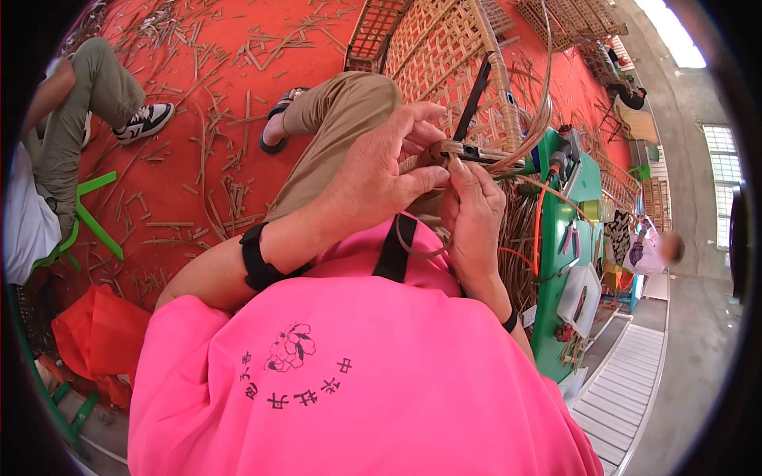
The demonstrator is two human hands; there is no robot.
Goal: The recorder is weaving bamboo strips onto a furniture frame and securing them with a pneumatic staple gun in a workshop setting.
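Observation:
A half-woven wicker piece (444, 59) with an open lattice and a rod-bound edge stands before me. At its near corner, several cane rods (464, 151) come together. My left hand (385, 163) is closed round the end of these rods, thumb below and fingers above. Close beside it, my right hand (476, 210) pinches a thin cane strip at the same corner. A loose strip (421, 252) loops down between my wrists, over my pink shirt. Long cane strands (541, 119) trail from the corner up along the frame. The exact pinch point is partly hidden by my fingers.
To the right stands a green table (583, 214) with a power tool (562, 159), pliers (570, 238) and a white tray (581, 297). Cane scraps (230, 194) litter the red floor. A seated person's leg (107, 87) is at left, near a red bag (99, 333).

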